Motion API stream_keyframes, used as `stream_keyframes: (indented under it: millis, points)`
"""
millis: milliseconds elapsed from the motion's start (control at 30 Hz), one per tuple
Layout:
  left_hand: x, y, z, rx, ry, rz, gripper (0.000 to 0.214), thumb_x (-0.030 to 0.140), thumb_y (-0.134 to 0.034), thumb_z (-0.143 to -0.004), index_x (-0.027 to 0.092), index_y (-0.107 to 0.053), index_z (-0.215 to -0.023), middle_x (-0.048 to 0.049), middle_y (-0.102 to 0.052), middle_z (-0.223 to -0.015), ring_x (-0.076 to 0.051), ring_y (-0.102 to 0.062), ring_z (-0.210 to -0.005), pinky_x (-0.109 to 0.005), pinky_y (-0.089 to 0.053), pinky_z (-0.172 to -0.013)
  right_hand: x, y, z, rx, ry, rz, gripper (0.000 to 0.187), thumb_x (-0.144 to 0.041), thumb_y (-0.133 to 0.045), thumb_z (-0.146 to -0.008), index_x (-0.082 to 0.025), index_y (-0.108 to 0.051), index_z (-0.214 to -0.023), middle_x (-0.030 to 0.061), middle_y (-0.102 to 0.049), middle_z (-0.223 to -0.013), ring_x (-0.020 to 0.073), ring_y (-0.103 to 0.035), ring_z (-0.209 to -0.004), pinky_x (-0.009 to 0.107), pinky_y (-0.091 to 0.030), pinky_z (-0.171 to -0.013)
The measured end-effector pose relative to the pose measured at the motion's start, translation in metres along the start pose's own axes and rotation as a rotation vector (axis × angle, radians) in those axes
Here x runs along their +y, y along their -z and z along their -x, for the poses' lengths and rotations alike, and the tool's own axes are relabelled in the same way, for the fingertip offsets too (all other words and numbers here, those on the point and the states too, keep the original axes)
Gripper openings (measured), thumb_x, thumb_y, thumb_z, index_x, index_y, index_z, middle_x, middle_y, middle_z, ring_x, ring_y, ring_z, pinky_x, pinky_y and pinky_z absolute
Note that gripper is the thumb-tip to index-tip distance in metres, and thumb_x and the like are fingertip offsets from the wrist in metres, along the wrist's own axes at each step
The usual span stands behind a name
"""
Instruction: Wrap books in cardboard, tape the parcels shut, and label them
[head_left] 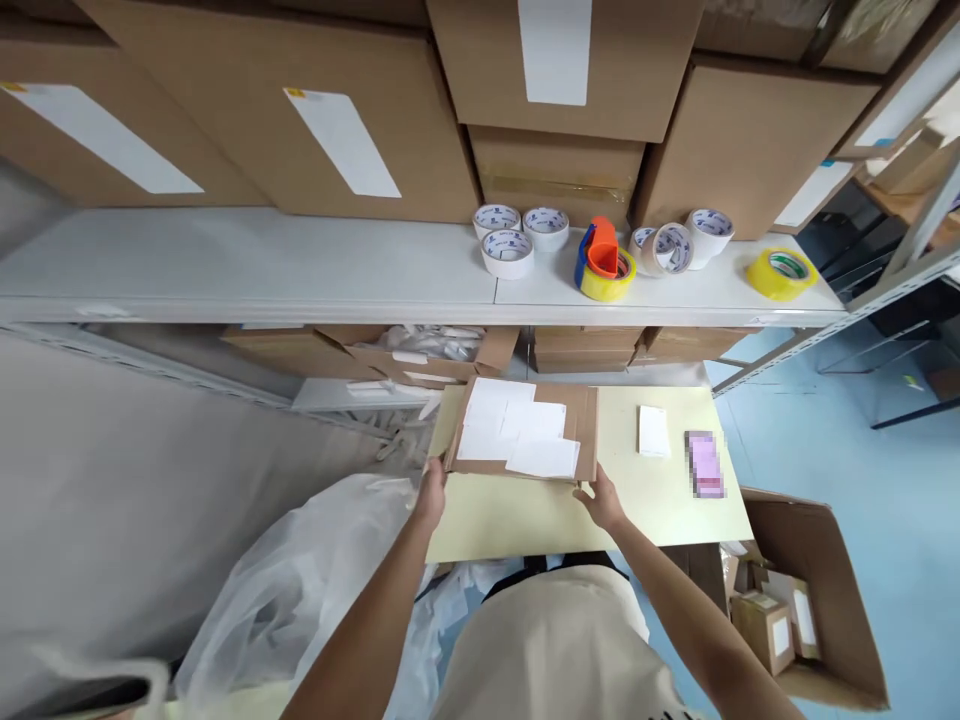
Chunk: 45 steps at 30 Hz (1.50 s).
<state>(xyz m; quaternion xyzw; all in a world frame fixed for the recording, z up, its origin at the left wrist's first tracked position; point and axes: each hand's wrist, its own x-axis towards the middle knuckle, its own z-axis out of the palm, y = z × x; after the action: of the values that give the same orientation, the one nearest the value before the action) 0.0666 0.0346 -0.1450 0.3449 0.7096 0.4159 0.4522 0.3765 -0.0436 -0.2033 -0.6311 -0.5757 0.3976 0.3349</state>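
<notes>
Grey shelving (300,270), loaded with brown boxes (375,120), stood at the person's 12 o'clock, beyond a pale yellow table (502,525). Translucent plastic (307,560) lay bunched at 10 o'clock, and an open carton (832,600) holding small boxes (765,625) sat at 3. Both bare forearms reached forward and converged, low and nearly mirrored, on a flat cardboard piece (585,420) over the table at 12 o'clock, with white papers (517,430) on top. Left hand (430,492) gripped its 8 o'clock corner, fingers curled against the side; right hand (602,503) held the 4 o'clock corner, thumb spread inward along the near edge, fingers up the side. At 1 o'clock were a pixelated pink item (705,465) and, just beside it, a white card (653,431).
</notes>
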Motion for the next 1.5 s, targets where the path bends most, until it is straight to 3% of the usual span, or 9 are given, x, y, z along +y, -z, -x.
stream_keyframes:
  millis: [167,467,667,800,867,967,1067,1200,1500]
  points:
    - [-0.001,-0.008,0.008,-0.088,-0.082,-0.033,0.049,0.061,-0.043,-0.087,0.019,-0.065,-0.1,-0.0123,-0.07,-0.111,-0.027,-0.059,-0.118,-0.038,-0.047,-0.101,-0.035,-0.007,-0.004,0.152,-0.117,0.068,0.025,-0.026,-0.046,-0.087,-0.016,-0.062,-0.104,0.0153,-0.073,-0.092,0.0259,-0.072,-0.082,0.037,-0.06,-0.069]
    - [0.022,0.026,0.052,-0.14,-0.405,-0.386,0.041,0.054,-0.053,-0.079,0.02,-0.063,-0.1,-0.0093,-0.067,-0.1,-0.026,-0.063,-0.099,-0.037,-0.049,-0.087,-0.092,0.048,0.045,0.28,-0.047,0.39,0.039,-0.045,-0.036,-0.097,-0.02,-0.064,-0.087,0.0054,-0.063,-0.078,0.0197,-0.064,-0.071,0.029,-0.05,-0.067]
    - [0.032,0.015,0.058,-0.23,-0.296,-0.689,0.038,0.053,-0.048,-0.086,0.018,-0.064,-0.087,-0.012,-0.07,-0.091,-0.028,-0.066,-0.093,-0.033,-0.048,-0.08,-0.102,0.051,0.044,0.216,-0.194,0.537,0.039,-0.037,-0.032,-0.1,-0.016,-0.065,-0.101,0.0131,-0.071,-0.094,0.0244,-0.068,-0.088,0.031,-0.048,-0.074]
    - [0.033,0.003,0.06,-0.227,-0.277,-0.711,0.049,0.051,-0.041,-0.091,0.012,-0.063,-0.113,-0.0197,-0.068,-0.109,-0.031,-0.064,-0.108,-0.038,-0.048,-0.089,-0.093,0.043,0.039,0.202,-0.206,0.54,0.046,-0.037,-0.031,-0.1,-0.011,-0.055,-0.129,0.0172,-0.071,-0.107,0.0273,-0.068,-0.1,0.036,-0.05,-0.082]
    - [0.032,-0.001,0.066,-0.163,-0.346,-0.701,0.065,0.051,-0.045,-0.09,0.006,-0.047,-0.136,-0.0266,-0.058,-0.129,-0.035,-0.058,-0.12,-0.042,-0.047,-0.095,-0.091,0.038,0.041,0.199,-0.122,0.56,0.055,-0.041,-0.035,-0.099,-0.01,-0.039,-0.145,0.0207,-0.064,-0.125,0.0303,-0.062,-0.116,0.043,-0.048,-0.092]
    - [0.029,-0.005,0.08,-0.07,-0.595,-0.759,0.08,0.048,-0.052,-0.087,0.003,-0.029,-0.149,-0.0323,-0.032,-0.152,-0.042,-0.035,-0.14,-0.056,-0.034,-0.108,-0.092,0.03,0.05,0.174,0.077,0.669,0.07,-0.048,-0.043,-0.095,-0.013,-0.026,-0.153,0.0234,-0.038,-0.153,0.0357,-0.035,-0.143,0.053,-0.037,-0.107]
    - [0.028,-0.009,0.095,-0.247,-0.877,-0.865,0.07,0.044,-0.052,-0.088,0.014,-0.036,-0.149,-0.0212,-0.025,-0.16,-0.039,-0.016,-0.15,-0.06,-0.015,-0.117,-0.1,0.025,0.057,0.067,0.166,0.806,0.068,-0.053,-0.044,-0.095,-0.019,-0.03,-0.153,0.0175,-0.021,-0.162,0.037,-0.015,-0.15,0.058,-0.029,-0.113]
    - [0.028,-0.016,0.106,-0.619,-0.997,-0.929,0.064,0.046,-0.055,-0.087,0.024,-0.044,-0.146,-0.0113,-0.037,-0.157,-0.03,-0.028,-0.148,-0.05,-0.015,-0.121,-0.115,0.025,0.057,-0.089,0.142,0.887,0.063,-0.053,-0.041,-0.097,-0.021,-0.037,-0.15,0.014,-0.03,-0.16,0.035,-0.021,-0.149,0.061,-0.023,-0.115]
    - [0.027,-0.033,0.098,-0.561,-0.916,-0.914,0.066,0.059,-0.052,-0.085,0.016,-0.057,-0.135,-0.0183,-0.051,-0.146,-0.036,-0.041,-0.14,-0.052,-0.031,-0.115,-0.136,0.028,0.039,-0.179,0.151,0.852,0.059,-0.053,-0.047,-0.095,-0.019,-0.047,-0.143,0.0179,-0.044,-0.151,0.0369,-0.03,-0.145,0.067,-0.025,-0.112]
